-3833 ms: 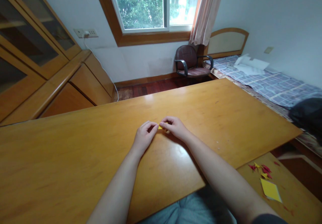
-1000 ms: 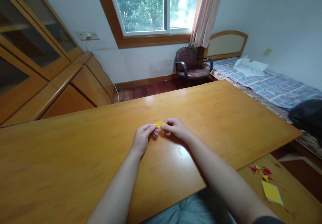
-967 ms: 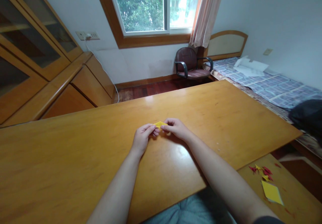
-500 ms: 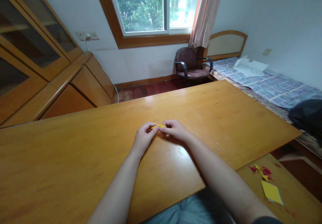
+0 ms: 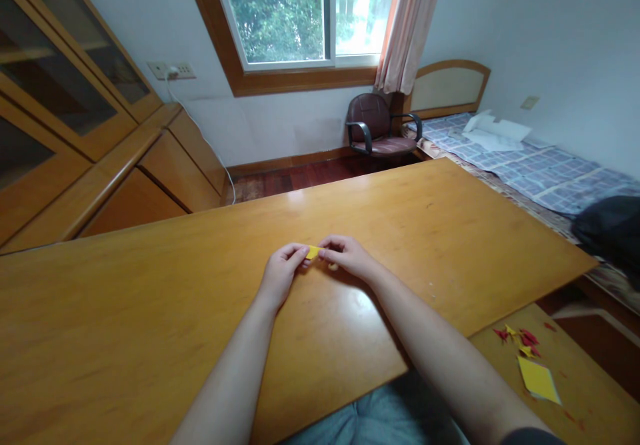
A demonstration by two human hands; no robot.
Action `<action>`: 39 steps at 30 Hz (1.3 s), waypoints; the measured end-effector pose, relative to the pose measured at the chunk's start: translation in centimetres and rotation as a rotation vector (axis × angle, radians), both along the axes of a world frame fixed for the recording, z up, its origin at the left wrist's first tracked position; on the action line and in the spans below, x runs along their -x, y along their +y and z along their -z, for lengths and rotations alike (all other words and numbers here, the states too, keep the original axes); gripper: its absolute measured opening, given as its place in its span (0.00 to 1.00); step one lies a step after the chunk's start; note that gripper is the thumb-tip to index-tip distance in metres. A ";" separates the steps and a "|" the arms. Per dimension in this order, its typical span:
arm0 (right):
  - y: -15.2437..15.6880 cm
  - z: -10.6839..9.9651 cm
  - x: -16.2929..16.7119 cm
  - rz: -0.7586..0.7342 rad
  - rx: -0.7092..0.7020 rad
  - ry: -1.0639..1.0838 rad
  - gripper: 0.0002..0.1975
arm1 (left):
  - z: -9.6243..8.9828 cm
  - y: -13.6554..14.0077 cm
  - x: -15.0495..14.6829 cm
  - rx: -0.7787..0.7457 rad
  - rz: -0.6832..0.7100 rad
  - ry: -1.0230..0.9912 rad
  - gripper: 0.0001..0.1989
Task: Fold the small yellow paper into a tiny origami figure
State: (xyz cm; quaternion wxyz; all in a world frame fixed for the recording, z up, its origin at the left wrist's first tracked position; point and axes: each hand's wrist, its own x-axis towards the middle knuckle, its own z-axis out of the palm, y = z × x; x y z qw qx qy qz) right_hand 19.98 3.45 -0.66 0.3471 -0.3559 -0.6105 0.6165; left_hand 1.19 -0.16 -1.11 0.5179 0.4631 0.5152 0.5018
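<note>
At lower right, a yellow paper square [image 5: 539, 380] is lying on a side surface [image 5: 597, 395], with small red and yellow folded pieces [image 5: 525, 338] resting just beyond. Farther forward, over the wooden table [image 5: 150, 312], the left hand [image 5: 280, 273] and right hand [image 5: 351, 258] are pinching opposite ends of a small yellow paper [image 5: 313, 252], thumbs closing against fingers; contact with the tabletop is not showing clearly. Beyond, an armchair [image 5: 371, 115] is standing near the window [image 5: 280, 15].
</note>
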 end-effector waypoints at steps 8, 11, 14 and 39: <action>0.1 0.2 -0.2 0.009 -0.009 -0.004 0.16 | 0.5 0.1 0.1 0.011 -0.013 -0.011 0.14; 0.1 0.2 -0.2 0.009 -0.008 -0.016 0.17 | 0.4 0.1 0.1 0.009 -0.012 -0.014 0.14; 0.2 0.4 -0.2 0.001 0.002 -0.019 0.17 | 0.2 0.0 -0.1 0.012 -0.017 -0.021 0.14; 0.1 0.0 -0.1 -0.018 0.016 -0.036 0.13 | -0.3 -0.3 -0.6 -0.049 0.039 0.157 0.14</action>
